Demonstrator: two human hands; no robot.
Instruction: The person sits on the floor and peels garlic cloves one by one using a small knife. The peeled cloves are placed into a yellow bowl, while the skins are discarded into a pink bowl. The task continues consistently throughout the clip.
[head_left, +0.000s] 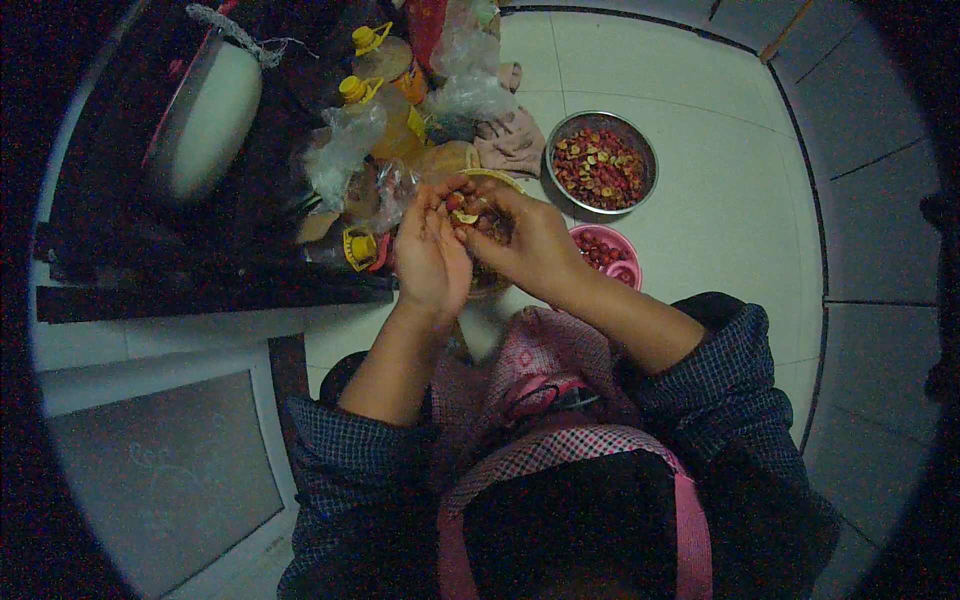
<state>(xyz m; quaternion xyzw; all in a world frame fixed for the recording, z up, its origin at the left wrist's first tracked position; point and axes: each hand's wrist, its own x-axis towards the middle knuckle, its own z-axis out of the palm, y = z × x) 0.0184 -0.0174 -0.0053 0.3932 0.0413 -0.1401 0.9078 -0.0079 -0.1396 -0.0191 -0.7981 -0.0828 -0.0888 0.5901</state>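
Observation:
My left hand (435, 247) is raised, palm up and cupped, with its fingers beside small red fruit pieces (466, 208), some with pale cut faces. My right hand (517, 240) reaches in from the right and its curled fingers are on the same pieces. Beneath both hands is a round container with a yellowish rim (499, 174), mostly hidden. To the right, a steel bowl (655, 169) holds many red and yellowish cut pieces. Nearer me, a pink plastic basin (636, 264) holds whole red fruit and a small pink round thing, partly behind my right forearm.
Plastic bottles with yellow caps (358, 247), clear plastic bags (349, 150) and a pinkish cloth (514, 142) crowd the left and back. A dark shelf or cabinet edge (225, 300) lies left. Pale floor tiles (720, 202) run to the wall at right.

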